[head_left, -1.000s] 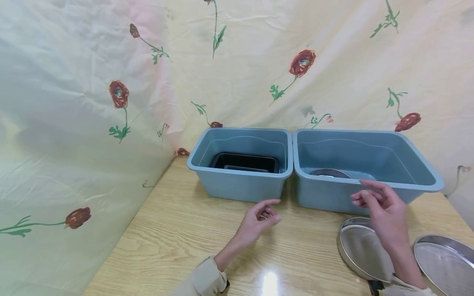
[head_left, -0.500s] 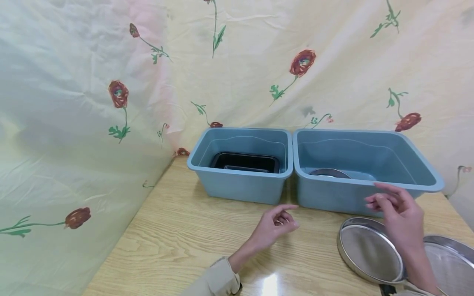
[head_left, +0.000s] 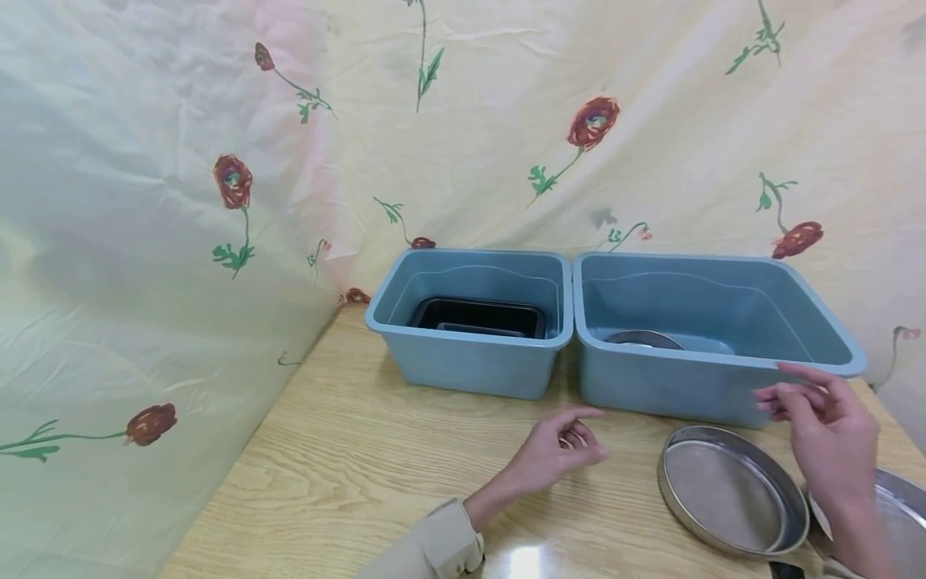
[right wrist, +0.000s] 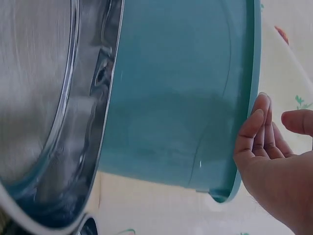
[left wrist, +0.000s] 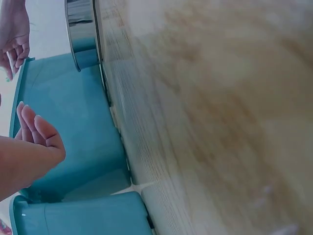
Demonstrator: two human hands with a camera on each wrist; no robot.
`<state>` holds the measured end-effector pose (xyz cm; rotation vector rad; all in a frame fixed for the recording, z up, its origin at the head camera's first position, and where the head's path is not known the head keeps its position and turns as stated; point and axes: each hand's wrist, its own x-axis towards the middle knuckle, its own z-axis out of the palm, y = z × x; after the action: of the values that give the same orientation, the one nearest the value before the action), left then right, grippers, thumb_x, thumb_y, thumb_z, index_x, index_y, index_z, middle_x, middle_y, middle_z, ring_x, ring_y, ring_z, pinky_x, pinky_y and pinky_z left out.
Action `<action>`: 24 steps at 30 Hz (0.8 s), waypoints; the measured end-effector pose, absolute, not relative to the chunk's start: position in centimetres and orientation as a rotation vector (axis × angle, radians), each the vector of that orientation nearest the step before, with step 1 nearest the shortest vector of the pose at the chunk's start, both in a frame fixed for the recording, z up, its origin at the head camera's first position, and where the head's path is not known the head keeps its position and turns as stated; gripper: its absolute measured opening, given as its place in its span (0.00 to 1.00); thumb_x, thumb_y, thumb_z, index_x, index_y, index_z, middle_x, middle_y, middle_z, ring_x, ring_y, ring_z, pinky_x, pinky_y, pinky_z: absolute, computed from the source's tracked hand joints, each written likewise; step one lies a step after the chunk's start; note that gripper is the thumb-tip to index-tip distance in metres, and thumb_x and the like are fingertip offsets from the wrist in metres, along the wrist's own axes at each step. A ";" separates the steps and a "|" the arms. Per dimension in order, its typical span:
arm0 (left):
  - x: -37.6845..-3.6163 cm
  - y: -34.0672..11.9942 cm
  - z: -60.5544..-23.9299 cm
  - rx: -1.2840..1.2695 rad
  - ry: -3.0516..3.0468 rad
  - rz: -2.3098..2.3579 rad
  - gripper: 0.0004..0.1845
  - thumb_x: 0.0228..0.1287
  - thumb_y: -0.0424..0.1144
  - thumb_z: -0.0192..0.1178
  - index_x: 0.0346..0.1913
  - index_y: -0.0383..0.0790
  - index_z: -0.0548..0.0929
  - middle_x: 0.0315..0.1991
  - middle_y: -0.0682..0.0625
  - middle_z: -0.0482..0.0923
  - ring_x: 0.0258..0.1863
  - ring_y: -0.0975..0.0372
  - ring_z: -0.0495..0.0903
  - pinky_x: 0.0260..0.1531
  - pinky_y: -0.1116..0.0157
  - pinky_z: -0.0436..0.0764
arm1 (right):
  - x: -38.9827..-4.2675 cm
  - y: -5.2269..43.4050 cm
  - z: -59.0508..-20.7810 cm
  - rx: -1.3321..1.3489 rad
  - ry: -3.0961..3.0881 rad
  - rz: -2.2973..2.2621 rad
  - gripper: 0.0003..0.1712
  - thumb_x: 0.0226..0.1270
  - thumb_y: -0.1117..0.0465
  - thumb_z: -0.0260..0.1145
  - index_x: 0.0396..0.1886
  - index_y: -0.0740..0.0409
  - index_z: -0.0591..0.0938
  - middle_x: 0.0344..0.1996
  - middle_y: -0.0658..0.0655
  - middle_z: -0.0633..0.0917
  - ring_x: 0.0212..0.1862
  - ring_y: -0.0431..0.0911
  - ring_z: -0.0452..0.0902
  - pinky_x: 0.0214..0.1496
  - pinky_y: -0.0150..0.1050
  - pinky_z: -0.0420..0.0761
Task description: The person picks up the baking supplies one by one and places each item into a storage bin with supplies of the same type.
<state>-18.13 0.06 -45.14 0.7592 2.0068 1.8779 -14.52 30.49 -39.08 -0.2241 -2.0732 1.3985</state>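
My left hand (head_left: 560, 452) hovers over the table in front of the gap between two blue bins, holding nothing, its fingers loosely bent. My right hand (head_left: 832, 426) is raised before the front right corner of the right bin (head_left: 665, 386), also holding nothing, thumb and forefinger apart. Below and left of it lies a round shallow metal pan (head_left: 723, 494). A second round metal pan (head_left: 907, 515) sits at the right edge, partly hidden behind my right wrist. In the right wrist view, the fingers (right wrist: 259, 132) overlap the bin's rim, with a metal pan (right wrist: 34, 73) at left.
The left bin (head_left: 470, 366) holds a black rectangular pan (head_left: 477, 314). Inside the right bin a round metal piece (head_left: 644, 338) shows above the front rim. A flowered cloth (head_left: 470, 145) hangs behind and to the left of the wooden table (head_left: 347, 466).
Both hands have moved to the right, the left one slightly lower too. The right hand has moved off the nearer round pan, which now shows more fully. Bins and pans have stayed in place.
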 end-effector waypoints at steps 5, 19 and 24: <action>-18.1 0.6 -45.1 0.752 2.007 1.830 0.26 0.68 0.37 0.69 0.67 0.42 0.79 0.36 0.63 0.80 0.34 0.73 0.78 0.37 0.73 0.79 | -14.3 31.5 -38.7 -0.333 -2.069 1.376 0.19 0.78 0.73 0.56 0.57 0.49 0.82 0.27 0.32 0.85 0.28 0.27 0.81 0.36 0.19 0.76; -18.0 1.7 -45.0 0.726 2.023 1.781 0.26 0.68 0.37 0.70 0.67 0.41 0.79 0.36 0.64 0.79 0.34 0.74 0.78 0.39 0.72 0.79 | -14.3 34.9 -39.1 -0.426 -1.946 1.474 0.22 0.77 0.75 0.50 0.52 0.44 0.79 0.21 0.33 0.84 0.23 0.27 0.79 0.31 0.19 0.74; -17.9 2.0 -45.1 0.724 2.017 1.773 0.27 0.68 0.37 0.70 0.68 0.41 0.78 0.36 0.64 0.79 0.34 0.74 0.78 0.38 0.73 0.79 | -14.8 35.8 -39.4 -0.451 -1.859 1.530 0.21 0.76 0.75 0.51 0.50 0.46 0.80 0.20 0.36 0.85 0.21 0.28 0.79 0.29 0.19 0.74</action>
<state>-17.95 2.02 -45.08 0.7235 2.0168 1.7731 -14.78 35.81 -39.42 -0.4508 -1.8593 1.5296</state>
